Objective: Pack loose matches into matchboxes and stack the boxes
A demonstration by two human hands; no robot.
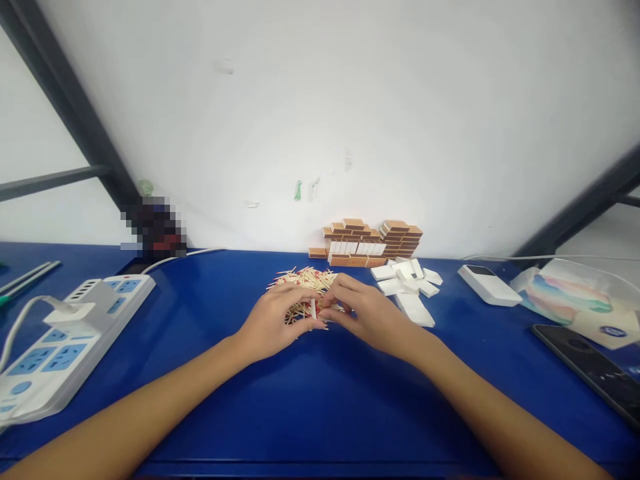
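Left grip: the left hand [273, 321] had its fingers curled together over the near edge of the match pile [304, 285], thumb and fingertips pinched near a small white box [313, 309]; whether it clamped the box or only touched it could not be told.
Right grip: the right hand [367, 312] had its fingertips drawn together at the same box from the other side, resting on the matches; a firm hold could not be made out.
White box: small, flat-sided, standing on edge between the 2 hands, at the front of the pile; its contents were hidden.
Match pile: thin pale wooden sticks with red heads, loose and crisscrossed on the blue counter [320, 400], mid-counter just in front of the wall.
White trays [410, 290]: several plain rectangular inner boxes, scattered just right of the pile.
Brown sleeves [370, 241]: cardboard matchbox covers stacked like bricks against the wall, with a row of white ones among them.
Power strip [65, 340]: white plastic with blue sockets, far left, 1 plug in it.
Right side: a white slab-shaped device [489, 285], a soft tissue pack [575, 300], a dark phone [590, 363].
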